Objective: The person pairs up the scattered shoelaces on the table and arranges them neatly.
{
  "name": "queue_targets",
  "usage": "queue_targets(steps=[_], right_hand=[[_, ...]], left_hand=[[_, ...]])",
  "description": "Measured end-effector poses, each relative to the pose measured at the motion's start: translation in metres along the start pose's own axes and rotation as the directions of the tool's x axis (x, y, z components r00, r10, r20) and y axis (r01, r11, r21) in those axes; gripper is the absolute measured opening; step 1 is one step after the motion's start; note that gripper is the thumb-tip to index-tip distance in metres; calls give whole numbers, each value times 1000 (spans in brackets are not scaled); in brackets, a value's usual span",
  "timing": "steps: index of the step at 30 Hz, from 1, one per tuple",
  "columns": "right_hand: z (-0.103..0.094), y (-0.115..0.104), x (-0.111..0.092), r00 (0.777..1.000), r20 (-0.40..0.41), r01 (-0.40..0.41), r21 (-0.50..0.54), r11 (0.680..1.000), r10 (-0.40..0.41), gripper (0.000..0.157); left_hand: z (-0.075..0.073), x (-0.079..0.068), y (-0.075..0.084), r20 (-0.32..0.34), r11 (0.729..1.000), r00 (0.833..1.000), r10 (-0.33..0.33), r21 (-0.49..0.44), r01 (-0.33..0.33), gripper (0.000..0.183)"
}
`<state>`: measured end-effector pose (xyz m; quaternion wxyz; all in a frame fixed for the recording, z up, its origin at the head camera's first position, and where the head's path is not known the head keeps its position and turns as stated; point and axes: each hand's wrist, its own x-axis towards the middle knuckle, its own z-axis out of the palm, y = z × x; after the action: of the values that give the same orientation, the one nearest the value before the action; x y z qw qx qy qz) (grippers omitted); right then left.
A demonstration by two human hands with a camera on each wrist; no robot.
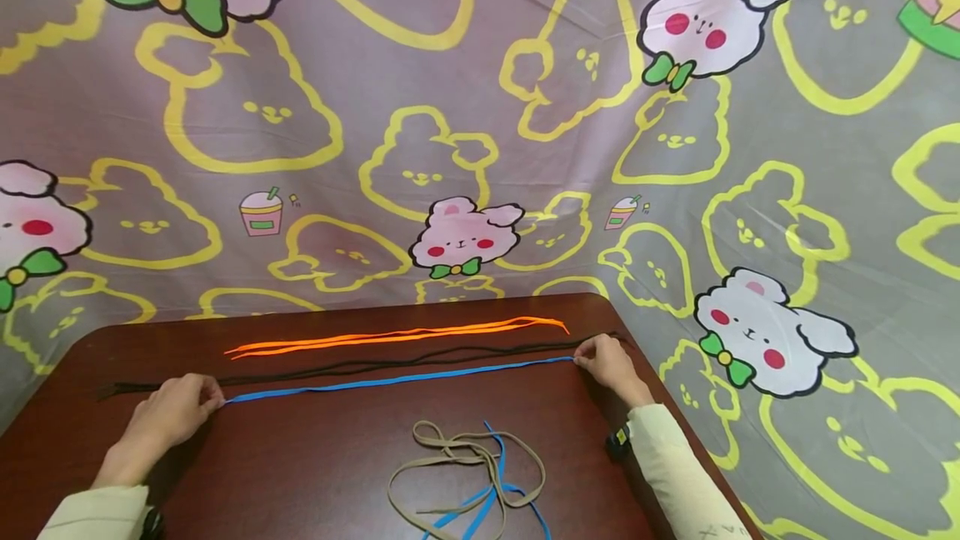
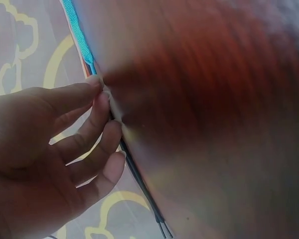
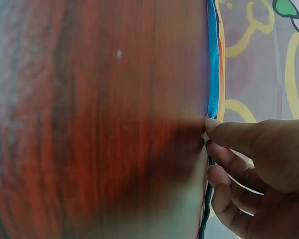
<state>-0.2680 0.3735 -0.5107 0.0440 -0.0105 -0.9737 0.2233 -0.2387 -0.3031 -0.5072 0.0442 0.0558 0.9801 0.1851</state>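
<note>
A flat blue shoelace (image 1: 397,379) stretches nearly straight across the table between both hands. Its left end is pinched between the thumb and fingertips of my left hand (image 1: 176,409); the left wrist view shows the blue tip (image 2: 93,68) at the thumb. My right hand (image 1: 611,367) pinches the other end, and in the right wrist view the blue lace (image 3: 213,59) runs up from the thumb. Just behind lies a pair of black shoelaces (image 1: 330,370), running lengthwise. Farther back, orange shoelaces (image 1: 397,335) lie side by side.
Nearer the front, a loosely tangled beige shoelace (image 1: 405,473) overlaps another blue shoelace (image 1: 501,461). The dark brown wooden table (image 1: 300,465) has rounded far corners. A cartoon-print cloth (image 1: 360,132) hangs behind it and along the right side.
</note>
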Motion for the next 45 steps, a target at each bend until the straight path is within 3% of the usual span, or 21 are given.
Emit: queue_targets(steps=[7,16,20,25,30,33,37,41,45], right_hand=[[1,1,-2,1000,-8,4,-7,1000,-4,9],[-1,-1,-7,1000,-6,-20,12,1000,20,1],[-3,-6,-12,999,-26,-22,15,1000,22,6],[-6,-21,-18,999,-39,31,21,999,-30,9],[-7,-48,-29,985,26,167,43,985,-168,7],[-6,-64,-39,938,132,310,98,946,-321,7],[-1,-87,-53,822,282,453,201,869,-494,8],[7,-108,-69,738,396,474,272,838,-546,9],[16,-125,-85,659,523,424,335,841,-541,11]], left_hand=[[-1,0,0,12,1000,1000,7,5,-7,12],[-3,0,2,-22,999,999,31,26,-31,8],[-3,-4,-1,-41,999,998,39,32,-38,23],[-1,-10,7,-83,996,992,92,14,-92,22],[4,-15,34,-63,978,978,201,-49,-204,11],[10,-18,56,-42,962,965,259,-77,-261,10],[15,-23,87,-62,944,946,319,-67,-323,8],[21,-27,118,-92,925,926,365,-75,-372,5],[28,-30,145,-79,907,917,390,-136,-398,5]])
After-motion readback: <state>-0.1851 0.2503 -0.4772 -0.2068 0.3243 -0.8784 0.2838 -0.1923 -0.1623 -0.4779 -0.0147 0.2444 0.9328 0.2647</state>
